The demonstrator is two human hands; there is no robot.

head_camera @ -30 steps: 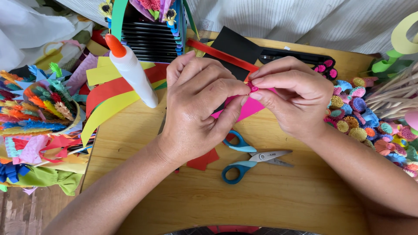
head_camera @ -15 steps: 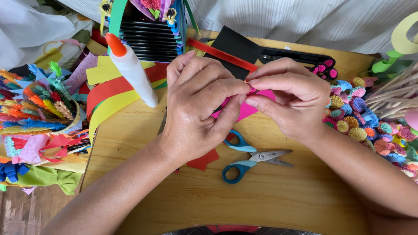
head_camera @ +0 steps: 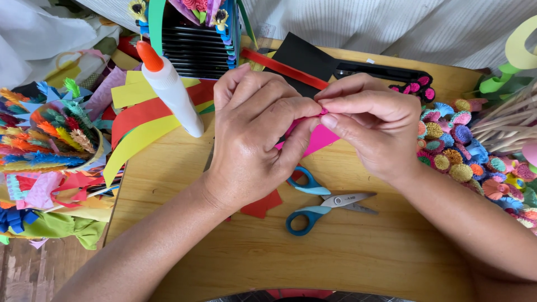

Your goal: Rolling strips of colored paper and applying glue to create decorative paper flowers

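Both hands meet over the middle of the table (head_camera: 347,263), working one small piece of pink paper (head_camera: 319,140). The left hand (head_camera: 251,134) comes in from seven o'clock, its thumb and forefinger closed on the paper's upper edge. The right hand (head_camera: 372,126) comes in from four o'clock and pinches the same edge from the other side, fingertips almost touching the left's. Most of the paper is hidden under the fingers; only a pink corner shows below them, hanging clear of the table.

The step in hand looks like rolling or folding the top edge of the paper into a tight curl, since both pinches sit right at the fold. It seems to be at an early stage, as most of the sheet hangs loose. The next move would call for small, even turns of the fingertips, with firm pressure so the curl does not spring open.

At six o'clock from the hands lie blue scissors (head_camera: 321,201), blades shut, flat on the table, with a red scrap (head_camera: 263,204) just beside them. At ten o'clock a glue bottle (head_camera: 170,89) with an orange cap lies tilted over yellow and red strips (head_camera: 140,120). At three o'clock a heap of paper flowers (head_camera: 464,151) lines the table's edge.
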